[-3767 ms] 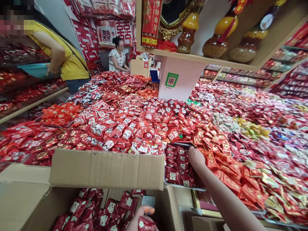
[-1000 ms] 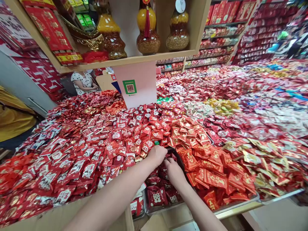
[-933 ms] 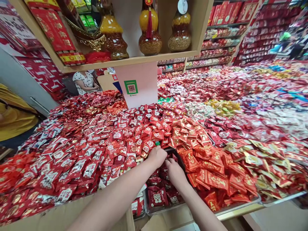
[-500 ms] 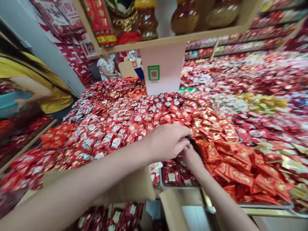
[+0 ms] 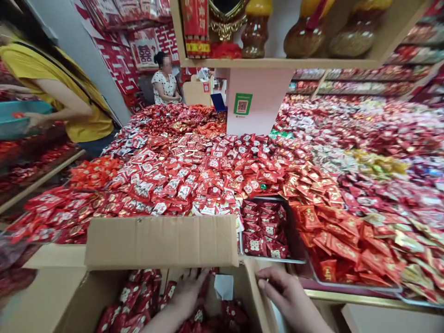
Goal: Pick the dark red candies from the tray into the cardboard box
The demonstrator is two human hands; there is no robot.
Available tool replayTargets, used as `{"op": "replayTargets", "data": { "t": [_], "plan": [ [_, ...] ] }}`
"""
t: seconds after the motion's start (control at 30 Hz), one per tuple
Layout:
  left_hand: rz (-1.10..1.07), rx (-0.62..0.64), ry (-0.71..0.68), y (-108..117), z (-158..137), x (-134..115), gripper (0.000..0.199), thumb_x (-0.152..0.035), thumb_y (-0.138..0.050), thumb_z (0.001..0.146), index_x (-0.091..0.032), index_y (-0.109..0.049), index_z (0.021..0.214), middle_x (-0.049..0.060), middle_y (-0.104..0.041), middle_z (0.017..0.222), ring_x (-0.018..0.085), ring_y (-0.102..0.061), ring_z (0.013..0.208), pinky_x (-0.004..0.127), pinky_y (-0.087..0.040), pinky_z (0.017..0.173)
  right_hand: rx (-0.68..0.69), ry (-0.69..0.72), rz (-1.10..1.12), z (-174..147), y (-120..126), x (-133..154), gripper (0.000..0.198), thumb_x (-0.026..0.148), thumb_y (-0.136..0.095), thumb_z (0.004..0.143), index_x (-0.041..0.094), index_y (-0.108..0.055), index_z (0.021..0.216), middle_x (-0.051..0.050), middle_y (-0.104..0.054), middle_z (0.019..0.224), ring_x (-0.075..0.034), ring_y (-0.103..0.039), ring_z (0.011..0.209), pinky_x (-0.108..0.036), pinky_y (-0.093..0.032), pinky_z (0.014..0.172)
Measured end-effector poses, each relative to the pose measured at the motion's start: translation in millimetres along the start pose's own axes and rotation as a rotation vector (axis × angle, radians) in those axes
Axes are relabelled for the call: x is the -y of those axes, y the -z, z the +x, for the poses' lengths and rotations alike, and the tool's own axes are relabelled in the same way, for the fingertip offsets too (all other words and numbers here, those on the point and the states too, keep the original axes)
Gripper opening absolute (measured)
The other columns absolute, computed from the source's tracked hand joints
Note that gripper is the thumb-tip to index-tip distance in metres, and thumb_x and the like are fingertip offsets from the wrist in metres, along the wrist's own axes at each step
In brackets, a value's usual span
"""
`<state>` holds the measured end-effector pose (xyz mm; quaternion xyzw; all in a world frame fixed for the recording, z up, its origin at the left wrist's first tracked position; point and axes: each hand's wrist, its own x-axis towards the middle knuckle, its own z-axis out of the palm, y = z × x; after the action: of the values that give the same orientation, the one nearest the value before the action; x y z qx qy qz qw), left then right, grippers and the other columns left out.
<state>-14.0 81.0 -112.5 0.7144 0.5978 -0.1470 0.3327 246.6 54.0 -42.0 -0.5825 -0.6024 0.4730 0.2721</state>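
My left hand (image 5: pixel 187 296) reaches into an open cardboard box (image 5: pixel 163 243), fingers stretched out and spread over dark red candy packets (image 5: pixel 130 293). Some of its fingertips are hard to make out among the wrappers. At the box's right side is my right hand (image 5: pixel 287 293), its fingers curled with thumb and forefinger close together at the upright cardboard flap (image 5: pixel 258 296), which it appears to pinch. Just beyond the box sits a dark tray (image 5: pixel 296 249) partly filled with similar dark red packets (image 5: pixel 265 231). A pale paper piece (image 5: pixel 224 286) lies inside the box.
Heaped wrapped candies (image 5: pixel 180 171) cover the display, with orange-red packets (image 5: pixel 343 245) to the right. A wooden shelf (image 5: pixel 277 62) holding jars overhangs a white pillar (image 5: pixel 256 101). A person in yellow (image 5: pixel 76 115) holds a blue basket (image 5: pixel 24 118); another person (image 5: pixel 164 83) sits farther back.
Both hands have left the tray area and come down, the left into the box and the right to its side flap. The view has shifted left, and the tray is now uncovered.
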Motion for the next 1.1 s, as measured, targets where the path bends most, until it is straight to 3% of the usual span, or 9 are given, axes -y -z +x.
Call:
{"op": "replayTargets", "data": {
  "t": [0.17, 0.27, 0.37, 0.47, 0.6, 0.7, 0.8, 0.9, 1.1],
  "plan": [
    [0.033, -0.092, -0.029, 0.6, 1.9, 7.8, 0.079, -0.002, -0.050, 0.051, -0.022, -0.045, 0.127, 0.013, -0.057, 0.125, 0.036, -0.047, 0.115, 0.048, -0.033, 0.093, -0.023, -0.050, 0.009, -11.7, 3.5, -10.7, 0.025, 0.037, -0.046, 0.082, 0.018, -0.061, 0.083, -0.007, -0.066, 0.081, -0.021, -0.061, 0.077, -0.031, -0.047, 0.071],
    [-0.005, -0.095, -0.073, 14.3, -10.0, 14.9, 0.058, -0.006, -0.054, 0.056, -0.020, -0.059, 0.112, 0.012, -0.061, 0.119, 0.031, -0.056, 0.106, 0.039, -0.041, 0.087, -0.094, -0.061, 0.013, -18.0, 11.1, -14.1, 0.026, 0.040, -0.047, 0.081, 0.018, -0.061, 0.082, -0.007, -0.066, 0.079, -0.021, -0.061, 0.076, -0.032, -0.047, 0.071],
    [-0.117, -0.107, -0.108, 36.4, -35.7, -0.6, 0.040, -0.022, -0.059, 0.067, -0.022, -0.060, 0.107, 0.008, -0.066, 0.110, 0.026, -0.058, 0.100, 0.031, -0.043, 0.085, -0.102, -0.071, 0.068, -25.0, 9.9, -6.2, 0.026, 0.042, -0.049, 0.080, 0.018, -0.061, 0.081, -0.007, -0.065, 0.079, -0.021, -0.060, 0.075, -0.032, -0.047, 0.071],
    [-0.486, -0.124, -0.162, 61.1, -62.5, -41.9, 0.045, -0.034, -0.070, 0.061, -0.025, -0.060, 0.104, 0.005, -0.067, 0.105, 0.026, -0.059, 0.096, 0.031, -0.043, 0.085, -0.054, -0.074, 0.323, -29.5, -3.7, 13.6, 0.026, 0.041, -0.055, 0.077, 0.021, -0.060, 0.092, -0.006, -0.064, 0.085, -0.020, -0.058, 0.078, -0.031, -0.047, 0.072],
    [-0.765, -0.125, -0.278, 78.4, -76.0, -92.3, 0.052, -0.023, -0.075, 0.056, -0.030, -0.058, 0.104, 0.001, -0.066, 0.104, 0.024, -0.058, 0.096, 0.032, -0.043, 0.086, 0.034, -0.099, 0.755, -26.0, -22.2, 42.3, 0.042, 0.042, -0.066, 0.068, 0.024, -0.055, 0.104, -0.004, -0.061, 0.091, -0.014, -0.056, 0.069, -0.023, -0.046, 0.054],
    [-1.080, -0.062, -0.274, 78.2, -75.1, -104.5, 0.057, -0.019, -0.075, 0.056, -0.030, -0.055, 0.109, 0.001, -0.066, 0.098, 0.022, -0.061, 0.088, 0.032, -0.047, 0.079, 0.005, -0.140, 0.842, -21.0, -23.3, 52.4, 0.033, 0.042, -0.067, 0.068, 0.020, -0.059, 0.091, 0.000, -0.059, 0.076, -0.008, -0.049, 0.054, -0.021, -0.042, 0.048],
    [-1.359, -0.028, -0.251, 75.7, -72.5, -105.4, 0.041, -0.019, -0.072, 0.062, -0.024, -0.057, 0.099, 0.000, -0.067, 0.086, 0.017, -0.061, 0.076, 0.029, -0.049, 0.071, -0.056, -0.131, 0.874, -19.4, -17.7, 51.7, 0.026, 0.041, -0.066, 0.071, 0.018, -0.060, 0.081, 0.002, -0.057, 0.068, -0.008, -0.048, 0.052, -0.022, -0.044, 0.052],
    [-1.368, -0.055, -0.252, 76.3, -70.1, -106.2, 0.024, -0.021, -0.071, 0.065, -0.020, -0.061, 0.086, -0.001, -0.068, 0.078, 0.015, -0.060, 0.073, 0.026, -0.047, 0.069, -0.084, -0.105, 0.892, -19.3, -14.8, 47.1, 0.023, 0.038, -0.068, 0.069, 0.018, -0.060, 0.077, 0.002, -0.056, 0.069, -0.009, -0.049, 0.057, -0.022, -0.045, 0.053],
    [-1.081, -0.157, -0.307, 77.2, -65.6, -107.9, 0.010, -0.022, -0.069, 0.067, -0.022, -0.068, 0.077, -0.001, -0.064, 0.074, 0.016, -0.057, 0.073, 0.026, -0.045, 0.070, -0.191, -0.144, 0.964, -14.9, -23.4, 40.7, 0.023, 0.040, -0.064, 0.072, 0.017, -0.065, 0.076, -0.001, -0.059, 0.069, -0.011, -0.050, 0.059, -0.023, -0.045, 0.055]
  ]
}}
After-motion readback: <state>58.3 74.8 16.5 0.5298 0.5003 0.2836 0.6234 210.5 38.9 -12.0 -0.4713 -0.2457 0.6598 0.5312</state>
